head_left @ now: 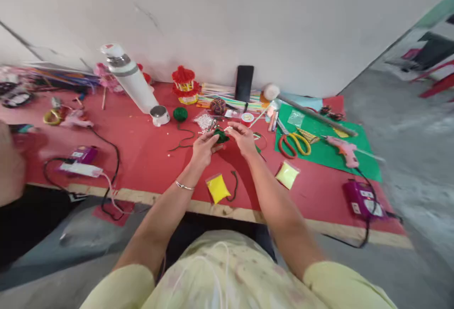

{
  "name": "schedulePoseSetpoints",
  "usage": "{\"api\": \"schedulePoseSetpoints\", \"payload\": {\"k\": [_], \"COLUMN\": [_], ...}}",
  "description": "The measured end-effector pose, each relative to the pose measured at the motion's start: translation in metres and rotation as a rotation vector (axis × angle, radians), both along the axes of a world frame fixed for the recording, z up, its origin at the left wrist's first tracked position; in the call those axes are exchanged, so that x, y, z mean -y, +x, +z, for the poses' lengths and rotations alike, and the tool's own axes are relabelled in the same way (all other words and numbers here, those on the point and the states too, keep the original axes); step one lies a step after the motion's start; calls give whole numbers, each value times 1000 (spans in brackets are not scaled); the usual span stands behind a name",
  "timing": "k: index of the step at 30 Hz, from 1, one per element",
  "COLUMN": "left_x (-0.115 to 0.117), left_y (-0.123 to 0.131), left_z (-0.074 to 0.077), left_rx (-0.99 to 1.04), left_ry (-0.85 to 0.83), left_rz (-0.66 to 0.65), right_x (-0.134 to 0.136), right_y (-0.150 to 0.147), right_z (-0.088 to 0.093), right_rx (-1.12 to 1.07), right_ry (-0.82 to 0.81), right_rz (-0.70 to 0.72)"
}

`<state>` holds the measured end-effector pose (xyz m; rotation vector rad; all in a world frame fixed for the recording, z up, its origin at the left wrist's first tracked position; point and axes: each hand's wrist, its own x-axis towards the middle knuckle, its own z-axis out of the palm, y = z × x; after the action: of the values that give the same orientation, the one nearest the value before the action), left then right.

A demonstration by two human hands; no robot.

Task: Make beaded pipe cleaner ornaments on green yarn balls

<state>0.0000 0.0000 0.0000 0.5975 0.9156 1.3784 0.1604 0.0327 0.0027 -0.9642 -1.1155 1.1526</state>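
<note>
My left hand (pixel 204 149) is closed around a small dark green piece (pixel 222 136) that looks like yarn work. Close beside it, my right hand (pixel 243 138) pinches a few small white beads (pixel 229 130) against or near the green piece; whether they touch it I cannot tell. A bag of white beads (pixel 204 121) lies open just beyond my left hand, with loose beads around it. Behind and to the left sits a green yarn ball (pixel 180 114), its strand trailing toward my hands. A yellow packet (pixel 218 188) and a short dark cord (pixel 234 186) lie nearer me.
Behind stand a white thermos (pixel 131 82), a red-yellow lantern (pixel 184 84) and a phone (pixel 244 83). On the right are scissors (pixel 294 145), a pale yellow packet (pixel 287 174), a pink glue gun (pixel 344 150) and a purple power box (pixel 363 199). Another person's arm (pixel 10 167) shows at left.
</note>
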Motion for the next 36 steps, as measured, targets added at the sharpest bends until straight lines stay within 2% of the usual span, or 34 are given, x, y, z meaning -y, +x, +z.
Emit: {"api": "schedulePoseSetpoints", "payload": {"k": [4,10,18,24,30,33,36], "left_x": [0,1,1,3,3,3,3], "left_y": [2,1,1,3,4,4,4], "left_z": [-2,-1,-6,-4,0,1,0], "left_rx": [-18,38,96,93,124,127,113], "left_ry": [-15,10,36,22,-12,-35,-48], "left_rz": [15,-12,-95,-94,-73,-42,-40], "right_x": [1,-8,-5,-9,-13,-15,-17], "right_y": [3,15,22,25,15,12,8], "right_z": [7,20,59,84,106,110,112], "right_rx": [91,491,805,1094,1185,1161,1203], "right_ry": [12,211,311,348,255,206,194], "right_rz": [42,4,49,181,226,294,299]}}
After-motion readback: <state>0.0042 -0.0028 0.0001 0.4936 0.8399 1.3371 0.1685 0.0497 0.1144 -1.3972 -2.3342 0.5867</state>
